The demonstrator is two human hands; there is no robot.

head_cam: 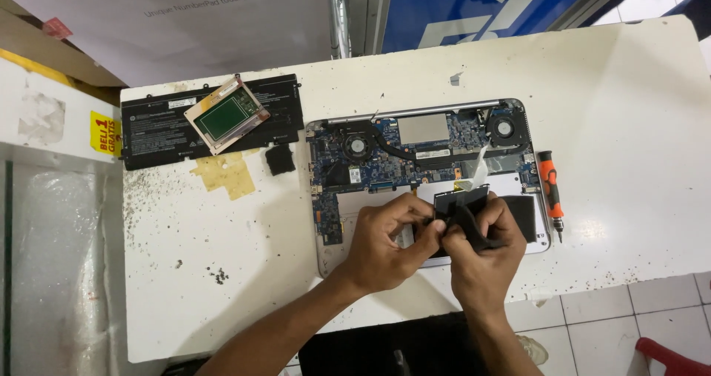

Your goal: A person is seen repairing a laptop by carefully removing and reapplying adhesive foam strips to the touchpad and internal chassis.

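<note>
An opened laptop base [429, 150] lies on the white table with its blue circuit board, two fans and copper heat pipe exposed. Over its lower part both my hands grip a flat black part wrapped in a soft black sleeve [465, 212]. My left hand [385, 243] pinches the sleeve's left edge. The sleeve's right side is pinched in my right hand [485, 254]. Another black pad [523, 217] lies in the base just right of my right hand.
A long black battery [159, 128] lies at the back left with a touchpad module [226, 115] resting on it. A small black piece [280, 158] and yellowish tape [228, 173] are nearby. An orange and black screwdriver [550, 191] lies right of the laptop. The table [637, 109] is stained.
</note>
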